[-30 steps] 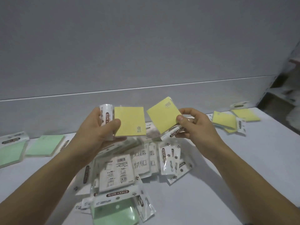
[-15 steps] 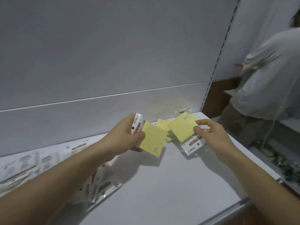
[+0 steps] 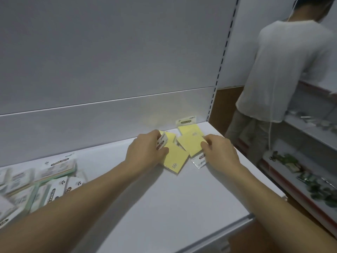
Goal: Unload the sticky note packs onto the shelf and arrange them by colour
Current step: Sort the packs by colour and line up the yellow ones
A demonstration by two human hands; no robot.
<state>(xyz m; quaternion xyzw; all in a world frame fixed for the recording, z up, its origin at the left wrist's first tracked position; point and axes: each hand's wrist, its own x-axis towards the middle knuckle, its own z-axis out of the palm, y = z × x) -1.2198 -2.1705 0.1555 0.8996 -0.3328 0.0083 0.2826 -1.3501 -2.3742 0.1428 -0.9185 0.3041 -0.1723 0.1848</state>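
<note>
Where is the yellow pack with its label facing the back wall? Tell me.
Head view: the yellow pack lies at the shelf's far right corner against the back wall, just beyond the right hand.

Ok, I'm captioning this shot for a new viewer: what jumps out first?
Two hands at centre, each holding a yellow pack: left hand on one pack, right hand on another, beside more yellow packs at the shelf's back right. Blurred green packs crowd the left; a person stands right.

Pale yellow sticky note packs (image 3: 174,157) on a white shelf (image 3: 164,198)
</note>
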